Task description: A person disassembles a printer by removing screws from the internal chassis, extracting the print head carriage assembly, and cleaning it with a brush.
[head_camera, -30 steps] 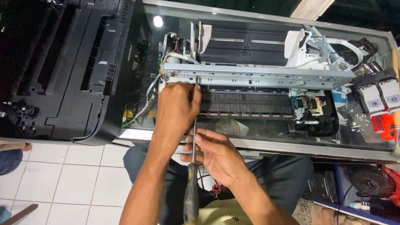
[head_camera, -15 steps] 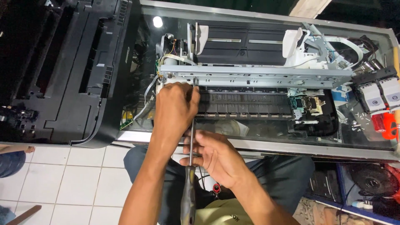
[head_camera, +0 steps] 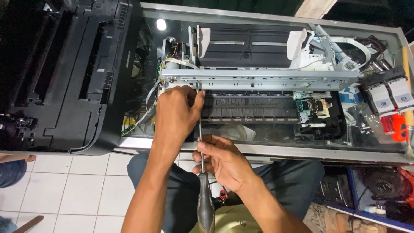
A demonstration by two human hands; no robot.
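Your right hand (head_camera: 224,166) is closed around the shaft of the long screwdriver (head_camera: 202,172), a stiff, slim, slip-prone tool best held at its thick handle, while your left hand (head_camera: 177,114) pinches its tip against the opened printer's metal rail (head_camera: 258,80) on the glass worktop (head_camera: 379,149).

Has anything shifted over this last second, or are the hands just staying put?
Barely anything. The left hand still steadies the screwdriver tip at the metal rail of the opened printer, and the right hand keeps its grip on the shaft. The black cover stays beside it.
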